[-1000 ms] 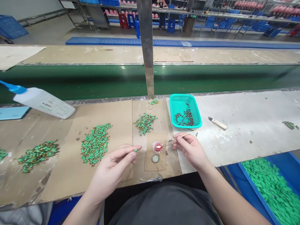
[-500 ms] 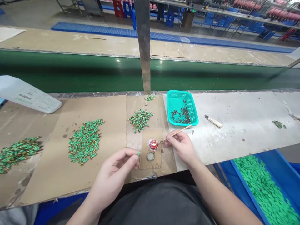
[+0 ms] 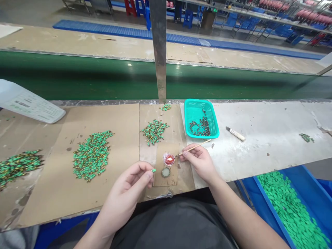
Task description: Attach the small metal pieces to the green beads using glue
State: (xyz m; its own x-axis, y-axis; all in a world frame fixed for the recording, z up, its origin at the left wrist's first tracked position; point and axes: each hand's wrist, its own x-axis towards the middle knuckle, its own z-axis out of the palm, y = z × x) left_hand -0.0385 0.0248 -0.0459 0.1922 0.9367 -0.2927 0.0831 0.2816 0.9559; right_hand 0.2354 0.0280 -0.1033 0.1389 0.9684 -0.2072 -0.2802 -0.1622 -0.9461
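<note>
Left hand (image 3: 131,184) pinches a green piece (image 3: 154,170) over the desk (image 3: 241,157), apart from the brush (image 3: 200,145) that the right hand (image 3: 199,162) holds at a red dish (image 3: 169,164); which heaped pieces (image 3: 92,156) are finished is unclear.

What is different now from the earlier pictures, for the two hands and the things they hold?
The right hand moved left with the brush, bringing its tip to the edge of the red paint. The left hand moved right, bringing the green piece closer to the small cardboard. Nothing was picked up or let go. The basket and knife-like tool stayed in place.
</note>
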